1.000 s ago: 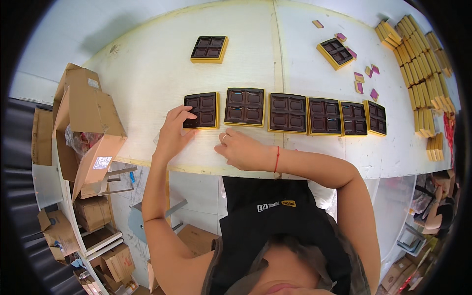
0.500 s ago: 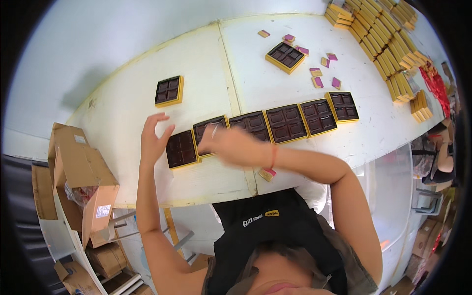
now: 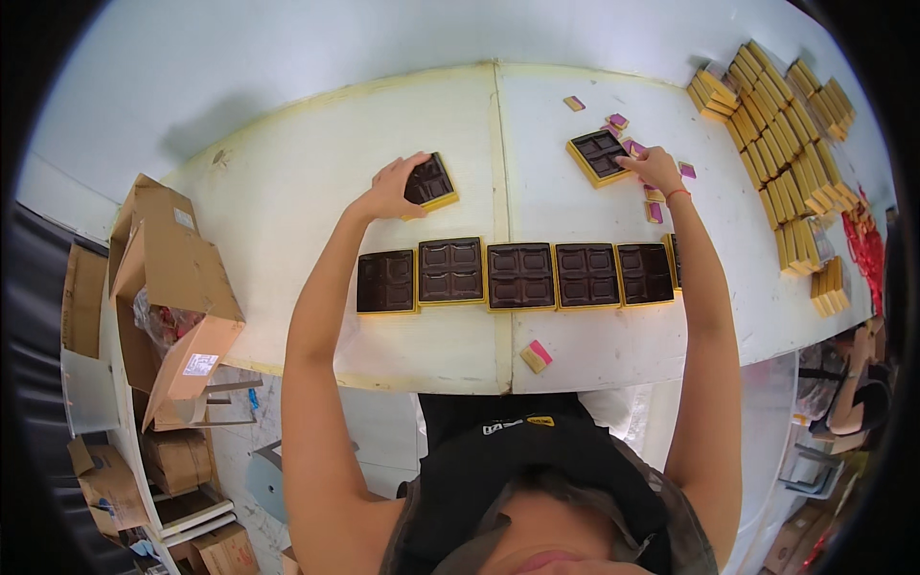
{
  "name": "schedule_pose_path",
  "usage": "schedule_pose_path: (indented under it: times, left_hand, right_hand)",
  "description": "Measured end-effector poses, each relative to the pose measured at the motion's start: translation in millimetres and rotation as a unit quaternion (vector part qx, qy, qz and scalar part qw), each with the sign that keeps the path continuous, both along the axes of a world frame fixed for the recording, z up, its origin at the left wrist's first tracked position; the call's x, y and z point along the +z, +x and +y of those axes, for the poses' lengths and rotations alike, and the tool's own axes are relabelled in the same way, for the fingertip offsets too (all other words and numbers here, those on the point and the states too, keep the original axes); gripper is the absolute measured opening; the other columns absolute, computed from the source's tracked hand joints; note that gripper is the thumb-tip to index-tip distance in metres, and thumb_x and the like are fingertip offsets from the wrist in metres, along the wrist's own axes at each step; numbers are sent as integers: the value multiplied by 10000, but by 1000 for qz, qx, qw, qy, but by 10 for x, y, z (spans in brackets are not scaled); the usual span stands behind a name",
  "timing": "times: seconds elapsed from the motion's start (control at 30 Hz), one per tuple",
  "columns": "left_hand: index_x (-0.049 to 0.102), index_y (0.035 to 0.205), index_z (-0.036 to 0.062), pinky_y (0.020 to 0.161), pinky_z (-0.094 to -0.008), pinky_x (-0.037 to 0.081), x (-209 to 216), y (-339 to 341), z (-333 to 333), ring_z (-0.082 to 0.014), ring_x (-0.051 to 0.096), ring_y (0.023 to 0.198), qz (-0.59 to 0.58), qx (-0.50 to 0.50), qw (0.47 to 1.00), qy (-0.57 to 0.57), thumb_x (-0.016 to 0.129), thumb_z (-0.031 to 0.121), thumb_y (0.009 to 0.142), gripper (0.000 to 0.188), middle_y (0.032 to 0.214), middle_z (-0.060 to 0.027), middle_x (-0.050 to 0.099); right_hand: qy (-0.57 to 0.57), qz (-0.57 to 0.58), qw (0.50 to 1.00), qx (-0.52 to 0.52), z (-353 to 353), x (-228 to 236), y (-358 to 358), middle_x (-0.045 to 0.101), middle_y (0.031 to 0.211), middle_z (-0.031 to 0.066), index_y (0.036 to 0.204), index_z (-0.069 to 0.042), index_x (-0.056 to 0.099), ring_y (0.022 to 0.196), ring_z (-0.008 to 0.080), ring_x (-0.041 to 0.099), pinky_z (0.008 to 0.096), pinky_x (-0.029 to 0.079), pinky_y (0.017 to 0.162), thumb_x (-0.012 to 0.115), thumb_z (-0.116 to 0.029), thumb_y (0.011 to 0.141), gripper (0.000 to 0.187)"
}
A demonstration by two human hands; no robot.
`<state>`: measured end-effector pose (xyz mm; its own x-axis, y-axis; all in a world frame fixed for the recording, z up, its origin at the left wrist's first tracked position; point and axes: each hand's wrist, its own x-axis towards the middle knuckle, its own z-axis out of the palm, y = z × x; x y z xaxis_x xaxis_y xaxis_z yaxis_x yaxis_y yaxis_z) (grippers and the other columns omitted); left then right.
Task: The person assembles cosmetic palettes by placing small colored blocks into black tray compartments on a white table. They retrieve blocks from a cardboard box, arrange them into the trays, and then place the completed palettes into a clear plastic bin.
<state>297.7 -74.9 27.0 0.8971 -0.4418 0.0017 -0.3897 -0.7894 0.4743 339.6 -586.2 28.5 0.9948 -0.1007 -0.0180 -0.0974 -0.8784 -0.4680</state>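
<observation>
My left hand [image 3: 388, 190] is wrapped round the left side of a gold-edged box with a dark compartmented tray [image 3: 436, 179], away from the row. Farther right, my right hand [image 3: 657, 171] grips the right edge of a similar box [image 3: 596, 153], which sits among small gold-and-pink pieces. Nearer to me, several such boxes, one of them a middle box [image 3: 520, 274], stand side by side in a row. Their trays look dark brown with raised squares. My right forearm partly hides the box at the row's right end [image 3: 677, 259].
Many gold boxes [image 3: 781, 153] are stacked at the far right, near red ribbon-like material [image 3: 862, 259]. One gold-and-pink piece [image 3: 537, 357] lies near the table's front edge. An open cardboard carton [image 3: 177, 278] stands at the left. Another person's arm [image 3: 856, 379] shows at the right.
Both hands have moved from the row to the two separate boxes farther back, left on one and right on the other. The view has shifted too.
</observation>
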Motion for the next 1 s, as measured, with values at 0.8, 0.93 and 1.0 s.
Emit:
schedule_pose_path:
  times: [0.8,0.93,1.0]
  left_hand:
    - [605,945,80,708,-354,491,63,-514,-6,-231,606,800,-35,118,992,35,739,408,787,388,993,-71,599]
    - [596,994,96,728,-353,493,85,-672,-47,-204,607,822,-60,131,989,-12,746,387,785,388,1047,-72,614]
    - [568,1214,122,894,-351,464,42,-840,28,-239,591,1060,-54,170,983,-49,669,422,851,482,1219,-99,592]
  right_hand:
    - [78,74,979,172,1250,-38,-395,663,627,127,677,-9,678,589,225,663,362,542,652,542,-312,845,373]
    - [-54,15,981,184,1403,10,-470,678,703,169,731,-35,701,676,326,674,412,542,679,534,-319,833,345]
    - [-86,-53,973,205,1591,-83,-573,683,770,189,764,-56,707,747,376,667,450,542,695,540,-326,824,324]
